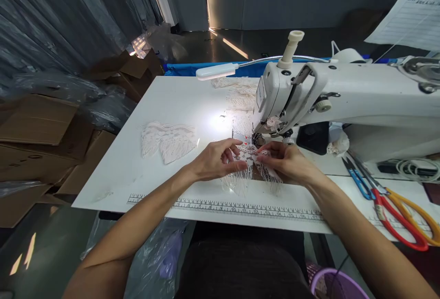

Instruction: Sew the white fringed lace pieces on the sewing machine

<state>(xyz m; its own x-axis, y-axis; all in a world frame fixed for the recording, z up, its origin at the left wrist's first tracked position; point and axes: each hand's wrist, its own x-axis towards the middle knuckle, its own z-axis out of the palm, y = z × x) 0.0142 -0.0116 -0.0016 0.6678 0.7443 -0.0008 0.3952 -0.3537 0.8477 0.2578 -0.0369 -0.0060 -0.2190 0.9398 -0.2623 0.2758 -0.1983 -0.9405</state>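
A small piece of white lace (252, 171) lies on the white sewing table (165, 106), just in front of the needle area of a white sewing machine (343, 97). My left hand (217, 159) pinches the lace's left edge with curled fingers. On the right edge my right hand (289, 162) grips the same piece, fingers closed over it. The two hands sit close together, with the lace stretched between them under the machine's bright lamp (216, 71).
A stack of finished lace pieces (168, 139) lies to the left, more lace (239, 95) behind the machine head. A printed ruler (227, 207) runs along the table's front edge. Red and orange scissors (402, 219) and blue snips (357, 181) lie at right. Cardboard boxes (41, 134) stand left.
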